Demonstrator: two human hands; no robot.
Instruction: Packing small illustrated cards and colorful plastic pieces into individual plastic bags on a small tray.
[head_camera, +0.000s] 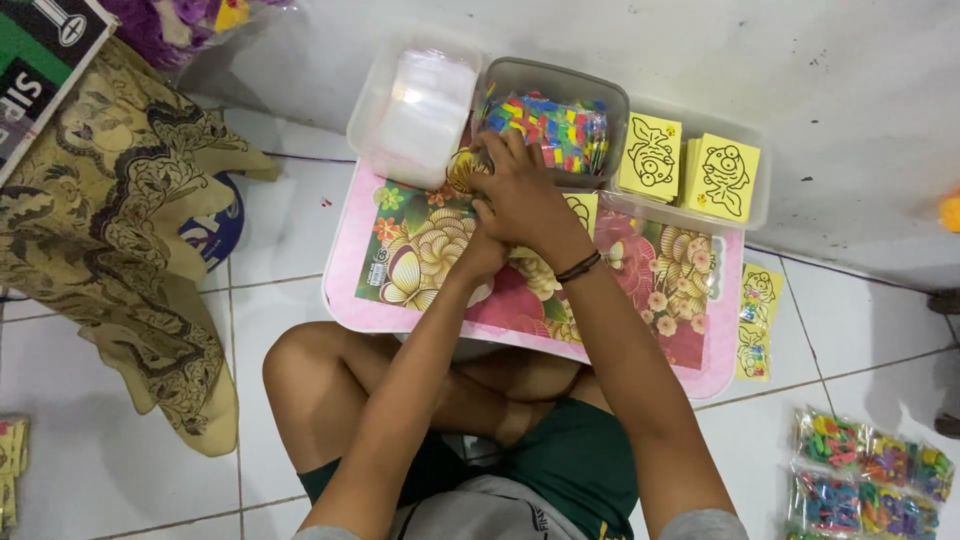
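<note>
We see both hands bunched together at the far edge of the pink floral lap table (350, 290), just in front of the grey tub (520, 80) of small coloured pieces (560, 125). The right hand (520, 195) lies on top with its fingers curled down and closed over a small yellow packet (462, 170), of which only a corner with a dark printed outline shows. The left hand (480, 250) sits underneath, mostly covered, and we cannot tell whether it grips anything. We judge the packet to be light, thin and bendy, probably with a slick plastic wrap, so it would be best pinched at its edges with the fingertips rather than squeezed flat. To the left of the grey tub stands a clear tub (370, 110) of white stock, and to the right a tray (762, 195) of yellow fish cards (650, 155).
</note>
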